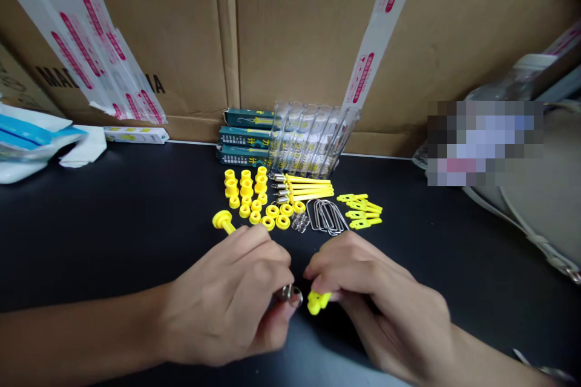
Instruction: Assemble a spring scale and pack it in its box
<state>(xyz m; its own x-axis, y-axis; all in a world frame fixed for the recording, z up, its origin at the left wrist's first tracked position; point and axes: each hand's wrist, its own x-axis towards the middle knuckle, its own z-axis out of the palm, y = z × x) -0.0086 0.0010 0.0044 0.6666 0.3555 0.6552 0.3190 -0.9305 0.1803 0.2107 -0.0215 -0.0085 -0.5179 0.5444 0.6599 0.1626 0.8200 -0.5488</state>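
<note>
A: Yellow plastic clip [318,301], item one, nearest: the right hand [385,296] is pinching it between thumb and fingertips, closed around it, just above the black tabletop [113,242].

B: And beside it?

A: The left hand [231,302] is curling shut on a yellow plunger rod [222,221]; its flanged end is sticking out past the knuckles, and a small metal ring end [290,294] is showing at the fingertips. Ring and clip are nearly touching.

B: Step in hand?

A: I am judging it a joining step: clip meeting the metal end. The next move is calling for fine alignment of the two small parts and a steady pinch on both.

B: Stock beyond the hands?

A: Lying in sorted groups: small coil springs [299,222], bent wire loops [327,216], yellow rings [276,215], yellow bushings [245,184], metal-tipped yellow rods [304,188], more flat yellow clips [361,211].

B: Farther back?

A: Clear plastic tubes [313,139] are leaning against green product boxes [245,136], all standing before taped cardboard cartons [295,24]. White packaging [40,145] is lying far left.
</note>
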